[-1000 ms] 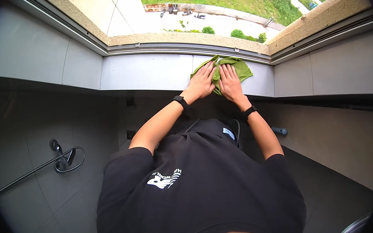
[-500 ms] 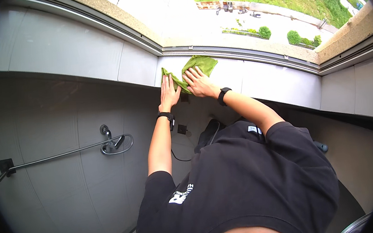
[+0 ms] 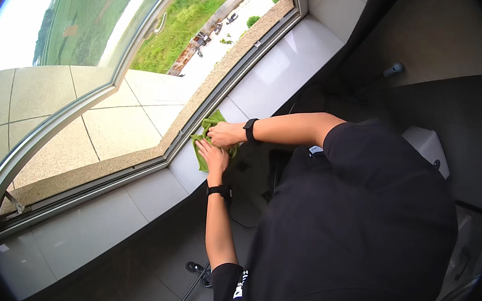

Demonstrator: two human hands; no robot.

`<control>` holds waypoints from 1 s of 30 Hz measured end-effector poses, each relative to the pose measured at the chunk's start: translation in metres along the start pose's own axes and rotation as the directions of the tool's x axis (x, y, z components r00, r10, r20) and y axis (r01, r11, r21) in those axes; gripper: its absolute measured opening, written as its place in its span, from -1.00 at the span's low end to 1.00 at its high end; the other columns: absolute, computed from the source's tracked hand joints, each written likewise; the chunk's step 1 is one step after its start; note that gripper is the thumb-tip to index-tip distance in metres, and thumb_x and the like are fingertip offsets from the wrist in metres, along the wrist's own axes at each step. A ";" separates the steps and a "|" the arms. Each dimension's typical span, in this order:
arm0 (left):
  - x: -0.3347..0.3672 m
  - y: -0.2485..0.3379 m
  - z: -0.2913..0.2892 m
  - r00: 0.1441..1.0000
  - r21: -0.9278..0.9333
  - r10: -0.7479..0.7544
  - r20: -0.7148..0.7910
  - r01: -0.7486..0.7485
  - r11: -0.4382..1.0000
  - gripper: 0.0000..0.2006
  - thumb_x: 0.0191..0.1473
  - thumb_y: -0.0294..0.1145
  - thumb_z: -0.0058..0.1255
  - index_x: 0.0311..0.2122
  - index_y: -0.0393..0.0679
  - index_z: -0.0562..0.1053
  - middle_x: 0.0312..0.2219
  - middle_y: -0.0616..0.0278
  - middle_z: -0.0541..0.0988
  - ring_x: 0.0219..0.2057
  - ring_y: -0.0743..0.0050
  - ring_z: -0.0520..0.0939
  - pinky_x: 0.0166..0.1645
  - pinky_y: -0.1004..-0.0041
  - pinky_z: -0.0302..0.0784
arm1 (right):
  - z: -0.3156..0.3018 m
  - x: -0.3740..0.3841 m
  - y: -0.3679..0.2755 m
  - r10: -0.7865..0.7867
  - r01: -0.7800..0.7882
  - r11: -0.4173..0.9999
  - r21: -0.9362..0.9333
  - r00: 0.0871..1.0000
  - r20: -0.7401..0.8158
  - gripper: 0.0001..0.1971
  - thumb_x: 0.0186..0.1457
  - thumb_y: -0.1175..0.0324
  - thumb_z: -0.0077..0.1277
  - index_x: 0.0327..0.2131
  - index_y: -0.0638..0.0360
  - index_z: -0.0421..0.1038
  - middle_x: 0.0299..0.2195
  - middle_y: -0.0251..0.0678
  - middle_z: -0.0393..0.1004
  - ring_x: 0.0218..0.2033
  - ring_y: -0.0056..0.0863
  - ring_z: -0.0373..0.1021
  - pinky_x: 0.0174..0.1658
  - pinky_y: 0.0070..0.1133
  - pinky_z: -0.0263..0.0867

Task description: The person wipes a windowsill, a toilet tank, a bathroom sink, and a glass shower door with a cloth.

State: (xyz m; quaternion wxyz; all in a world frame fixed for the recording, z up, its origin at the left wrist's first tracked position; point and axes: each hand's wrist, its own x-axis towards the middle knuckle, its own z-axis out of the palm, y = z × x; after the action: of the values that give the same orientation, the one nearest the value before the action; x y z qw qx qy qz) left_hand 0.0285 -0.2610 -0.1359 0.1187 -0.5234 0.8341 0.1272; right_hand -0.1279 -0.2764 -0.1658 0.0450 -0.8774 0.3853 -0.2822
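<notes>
A crumpled green cloth (image 3: 213,120) lies on the pale tiled window sill, by the corner where the sill bends. My left hand (image 3: 213,157) rests on the cloth's near left part with its fingers stretched out. Just to the right, my right hand (image 3: 227,134) is closed over the cloth, its fingers curled into the folds and partly hidden. The two hands almost touch. Each wrist wears a black band.
A metal window track (image 3: 234,83) runs behind the sill (image 3: 271,77). The window sash (image 3: 94,96) stands swung outward at the left. Below the sill, a shower hose (image 3: 183,300) hangs near the dark wall. A white fixture (image 3: 425,146) is on the right.
My view has turned, so the sill now slants and the opened sash shows at the left. My right hand has gone from lying spread to curling into the cloth, which is more bunched.
</notes>
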 end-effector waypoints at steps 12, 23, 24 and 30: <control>0.101 0.232 0.025 0.677 0.114 0.661 -0.322 -0.666 0.737 -0.28 0.02 -0.26 -0.18 0.27 -0.40 0.02 0.28 -0.19 -0.01 0.35 -0.11 -0.14 0.32 -0.14 -0.22 | -0.179 -0.233 0.063 0.714 -0.704 0.692 -0.156 0.700 0.010 -0.49 -0.01 0.28 0.06 0.09 -0.07 0.35 0.11 -0.26 0.29 0.17 -0.24 0.17 0.21 -0.38 0.13; 0.059 0.203 0.028 0.706 0.096 0.585 -0.400 -0.602 0.793 -0.33 0.22 0.04 -0.23 0.31 -0.15 0.04 0.29 0.00 0.08 0.35 0.06 -0.03 0.35 0.14 -0.08 | -0.165 -0.258 0.011 0.740 -0.790 0.423 -0.444 0.584 -0.334 -0.48 0.04 0.34 0.04 0.12 0.18 0.28 0.04 -0.07 0.33 0.11 -0.06 0.23 0.20 -0.29 0.13; 0.052 0.177 0.031 0.718 0.096 0.552 -0.423 -0.570 0.816 -0.30 0.21 0.09 -0.21 0.31 -0.12 0.04 0.29 0.01 0.08 0.35 0.06 -0.02 0.35 0.13 -0.05 | -0.154 -0.240 0.007 0.716 -0.759 0.452 -0.469 0.622 -0.317 -0.51 0.06 0.35 0.00 0.11 0.18 0.30 0.04 -0.08 0.34 0.10 -0.06 0.24 0.20 -0.29 0.14; -0.015 0.039 0.036 0.806 0.136 0.384 -0.451 -0.363 0.922 -0.28 0.08 -0.21 0.05 0.31 -0.05 0.06 0.29 0.04 0.08 0.32 -0.02 0.03 0.32 0.13 0.03 | -0.076 -0.131 -0.041 0.516 -0.528 0.683 -0.504 0.838 -0.179 -0.74 0.01 0.37 -0.03 -0.19 0.21 0.45 -0.21 -0.24 0.45 -0.09 -0.26 0.37 -0.02 -0.49 0.34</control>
State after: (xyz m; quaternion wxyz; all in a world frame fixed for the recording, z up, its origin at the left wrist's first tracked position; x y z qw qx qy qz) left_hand 0.0017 -0.2200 -0.1616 -0.1027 -0.3613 0.9268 -0.0002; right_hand -0.2131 -0.1451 -0.1506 -0.1268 -0.7046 0.6822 -0.1485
